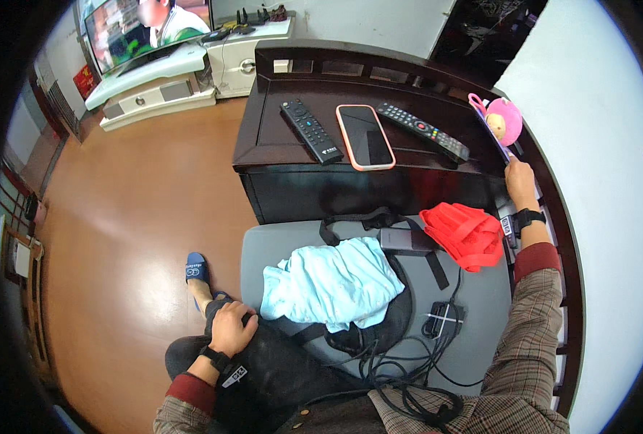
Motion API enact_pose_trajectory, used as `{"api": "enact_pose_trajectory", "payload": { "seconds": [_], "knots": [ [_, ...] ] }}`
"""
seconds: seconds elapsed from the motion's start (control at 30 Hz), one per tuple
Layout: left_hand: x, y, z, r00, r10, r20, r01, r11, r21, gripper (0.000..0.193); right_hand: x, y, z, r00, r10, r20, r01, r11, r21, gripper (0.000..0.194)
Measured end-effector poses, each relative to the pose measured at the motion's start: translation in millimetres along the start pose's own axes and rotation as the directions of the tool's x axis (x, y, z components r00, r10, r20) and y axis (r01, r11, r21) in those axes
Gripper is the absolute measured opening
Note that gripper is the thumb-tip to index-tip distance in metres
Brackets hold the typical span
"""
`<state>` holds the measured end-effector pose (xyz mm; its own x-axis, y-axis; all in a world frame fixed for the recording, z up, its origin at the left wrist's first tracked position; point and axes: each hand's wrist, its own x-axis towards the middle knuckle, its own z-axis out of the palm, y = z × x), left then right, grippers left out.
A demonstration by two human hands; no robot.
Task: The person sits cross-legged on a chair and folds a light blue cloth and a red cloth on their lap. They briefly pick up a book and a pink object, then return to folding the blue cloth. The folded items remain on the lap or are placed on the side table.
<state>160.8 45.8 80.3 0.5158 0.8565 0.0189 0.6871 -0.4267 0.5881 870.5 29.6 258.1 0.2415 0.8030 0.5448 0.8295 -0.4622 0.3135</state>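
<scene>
My right hand point(519, 179) reaches to the right end of the dark wooden cabinet top and grips the lower edge of a thin purplish flat item point(494, 133). Its fingertips are partly hidden. Against that item is a pink plush toy point(507, 120) with a loop. My left hand point(233, 328) rests on my knee, holding nothing, fingers slightly spread. On the cabinet top lie a black remote control point(310, 132), a smartphone in a pink-orange case point(366, 136) and a longer remote control point(423, 130). A light blue cloth point(332, 285) lies crumpled on the grey seat cushion beside me.
On the grey seat cushion point(267, 249) are a red fabric bag point(465, 236), a dark power bank-like box point(405, 241), a black bag point(403, 320) and tangled black cables point(408, 374). A slatted wooden backrest point(568, 304) runs along the right wall. A television point(147, 30) stands beyond.
</scene>
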Motion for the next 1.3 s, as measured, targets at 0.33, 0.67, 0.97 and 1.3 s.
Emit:
{"api": "enact_pose_trajectory", "payload": {
  "seconds": [0.33, 0.67, 0.97, 1.3],
  "knots": [
    [-11, 45, -5, 0.994, 0.066, 0.086, -0.064, 0.998, -0.029, 0.033, -91, -41, -82, 0.983, 0.146, -0.109, -0.112, 0.956, 0.271, 0.023],
    [-6, 123, 6, 0.958, 0.181, 0.221, 0.096, 0.525, -0.846, 0.074, -217, -136, -210, 0.958, -0.185, -0.218, 0.274, 0.812, 0.515, 0.033],
    [-31, 139, 22, 0.954, -0.169, 0.249, 0.218, -0.182, -0.959, 0.048, -240, -270, -234, 0.627, -0.734, -0.263, 0.568, 0.199, 0.799, 0.040],
    [-23, 68, -3, 0.951, -0.243, 0.191, 0.153, -0.166, -0.974, 0.043, -12, -80, -103, 0.911, 0.187, -0.368, -0.045, 0.931, 0.362, 0.084]
  ]
}}
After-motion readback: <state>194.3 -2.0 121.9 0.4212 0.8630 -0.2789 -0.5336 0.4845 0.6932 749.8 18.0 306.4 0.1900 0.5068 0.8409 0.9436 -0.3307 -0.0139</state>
